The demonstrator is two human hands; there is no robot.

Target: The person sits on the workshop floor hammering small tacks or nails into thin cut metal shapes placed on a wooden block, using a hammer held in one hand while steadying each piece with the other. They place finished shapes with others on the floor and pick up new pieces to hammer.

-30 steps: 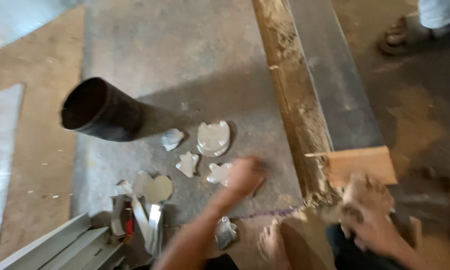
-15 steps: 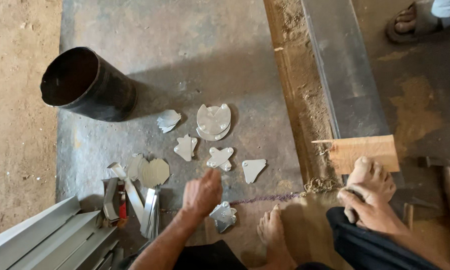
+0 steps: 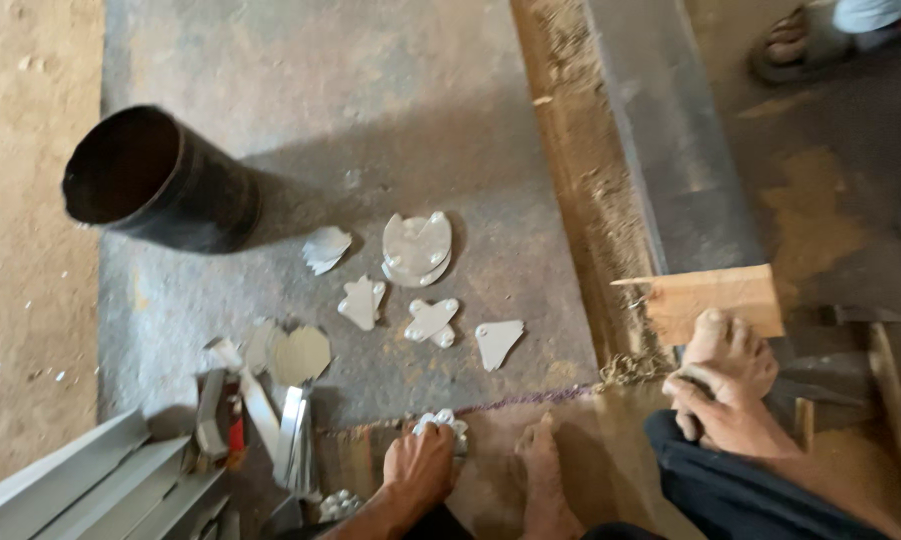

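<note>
While our left hand (image 3: 420, 468) presses down near the bottom edge of the view, its fingers curl over a small lobed cut-out of shiny sheet metal (image 3: 440, 423) lying on the grey stone floor slab (image 3: 300, 120); we cannot tell whether the fingers truly grip it or merely cover it. Our right hand (image 3: 722, 412) rests on our right foot (image 3: 730, 345), fingers bent loosely, holding nothing we can make out. Just beyond the left hand lie more flat silvery cut-outs: a triangular piece (image 3: 497, 341), a cross-shaped piece (image 3: 431, 320), another beside it (image 3: 361, 301), and a stack of rounded pieces (image 3: 416, 247). Farther left a dark metal pipe section (image 3: 160, 180) lies on its side. A bare wooden block (image 3: 715, 297) sits beside the right foot.
</note>
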